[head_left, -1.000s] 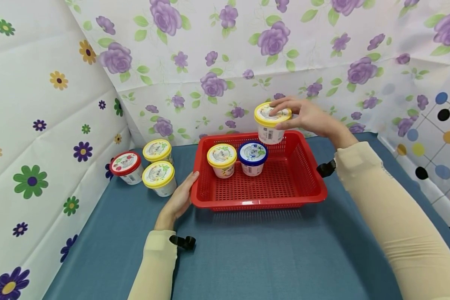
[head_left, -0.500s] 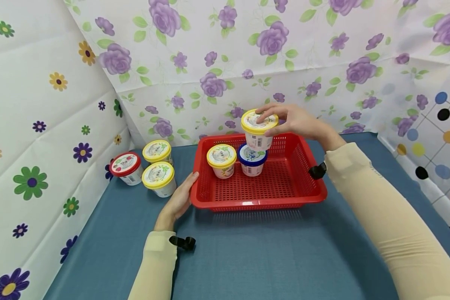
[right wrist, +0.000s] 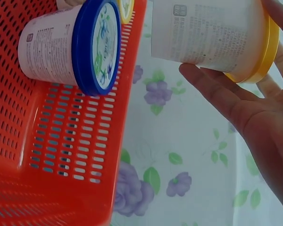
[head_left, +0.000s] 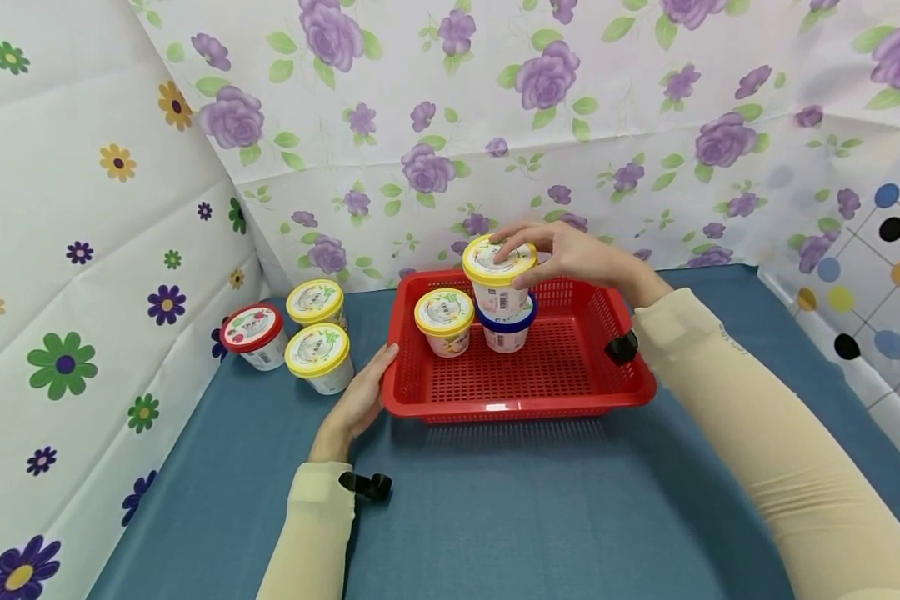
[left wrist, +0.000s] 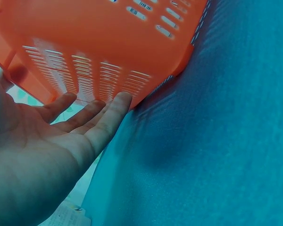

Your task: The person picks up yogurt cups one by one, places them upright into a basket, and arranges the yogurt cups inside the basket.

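Note:
My right hand [head_left: 562,254] grips a yellow-lidded tub [head_left: 497,293] by its lid, fingers over the top and thumb at the near side. The right wrist view shows the white tub [right wrist: 205,33] tipped sideways in that hand. It is held over the back of a red plastic basket [head_left: 525,408], overlapping a blue-lidded tub [head_left: 506,340] in the head view. Another yellow-lidded tub [head_left: 446,321] stands in the basket, left of the blue one. My left hand [head_left: 356,404] holds the basket's left side, thumb at the rim and fingers [left wrist: 115,110] against the slotted outer wall.
Left of the basket, a red-lidded tub [head_left: 253,333] and two yellow-lidded tubs, one behind [head_left: 315,304] the other [head_left: 321,357], stand on the blue tablecloth [head_left: 510,500]. Flower-patterned sheets [head_left: 420,100] hang behind and at the left; a dotted sheet [head_left: 877,275] hangs at the right.
My right hand has moved left and lower with the yellow-lidded tub, from over the basket's back right to over the blue-lidded tub. The left hand and basket stay in place.

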Available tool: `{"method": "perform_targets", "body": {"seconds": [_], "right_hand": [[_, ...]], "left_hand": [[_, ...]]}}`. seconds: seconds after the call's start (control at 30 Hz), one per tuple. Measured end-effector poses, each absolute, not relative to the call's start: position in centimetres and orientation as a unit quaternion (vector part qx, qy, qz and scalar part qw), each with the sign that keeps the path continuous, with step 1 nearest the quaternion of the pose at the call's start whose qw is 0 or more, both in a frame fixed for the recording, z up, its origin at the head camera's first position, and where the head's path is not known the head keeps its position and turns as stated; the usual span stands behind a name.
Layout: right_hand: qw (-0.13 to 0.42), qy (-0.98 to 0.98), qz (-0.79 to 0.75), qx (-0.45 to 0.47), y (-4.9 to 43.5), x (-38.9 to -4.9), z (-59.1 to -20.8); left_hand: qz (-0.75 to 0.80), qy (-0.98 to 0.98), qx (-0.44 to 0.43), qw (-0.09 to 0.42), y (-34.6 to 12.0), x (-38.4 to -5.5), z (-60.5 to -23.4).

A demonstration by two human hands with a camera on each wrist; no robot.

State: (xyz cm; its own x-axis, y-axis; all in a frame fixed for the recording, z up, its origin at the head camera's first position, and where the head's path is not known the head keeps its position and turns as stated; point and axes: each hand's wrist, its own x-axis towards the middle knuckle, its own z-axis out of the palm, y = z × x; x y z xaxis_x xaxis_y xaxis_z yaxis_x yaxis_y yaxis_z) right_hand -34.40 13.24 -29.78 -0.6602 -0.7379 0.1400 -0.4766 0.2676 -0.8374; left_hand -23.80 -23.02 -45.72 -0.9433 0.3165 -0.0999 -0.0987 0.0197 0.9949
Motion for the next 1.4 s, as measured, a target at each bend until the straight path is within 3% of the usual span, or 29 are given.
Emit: {"method": "perform_targets", "body": {"seconds": [1.1, 1.4], "right_hand": [[0.246, 0.739, -0.425, -0.461, 7.6, -32.7, -33.5], [0.251, 0.752, -0.387, -0.471, 6.3, -32.1, -34.5]], "left_hand": [[0.694, 0.701, 0.072, 0.148, -23.1, -23.8, -45.7], [0.697, 0.7, 0.06, 0.147, -23.0, -23.7, -45.7]]}}
